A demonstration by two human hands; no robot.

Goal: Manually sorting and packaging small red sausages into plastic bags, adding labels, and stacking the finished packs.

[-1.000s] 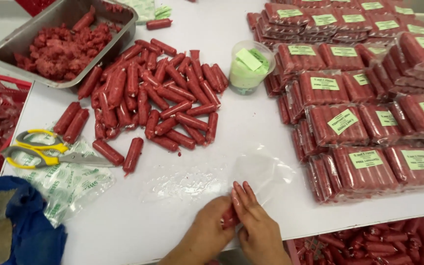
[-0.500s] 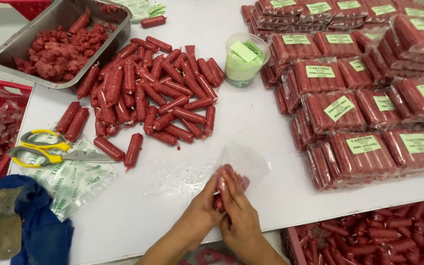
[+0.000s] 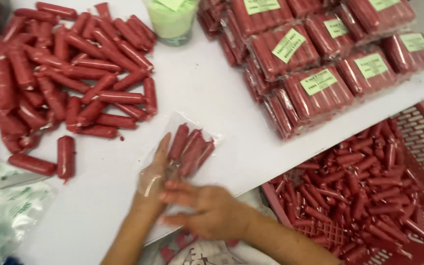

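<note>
1. A clear thin plastic bag (image 3: 182, 147) with several short red sausages (image 3: 192, 149) inside is seen lying on the white table top (image 3: 212, 93), near the near edge, in the middle of the scene.
2. The left hand (image 3: 155, 172) is laid flat, with the fingers stretched far, along the left side of the bag; part of the hand is covered by the clear film. Nothing is closed in this hand; the bag is only touched and pressed.
3. The right hand (image 3: 207, 208) is placed just near of the bag, with its fingers pointing left and loosely spread. Whether the bag's mouth is pinched by it cannot be told, because the picture is blurred there.
4. Compared with half a second before, the bag is no longer lifted between both hands; it has been laid down on the table and the sausages are now arranged side by side in it.
5. To the far left, a loose heap of red sausages (image 3: 69, 83) is found.
6. To the far right, stacked packs of red sausages with pale green labels (image 3: 320, 83) are seen, and a red plastic crate (image 3: 418, 147) is standing below the table's right edge.
</note>
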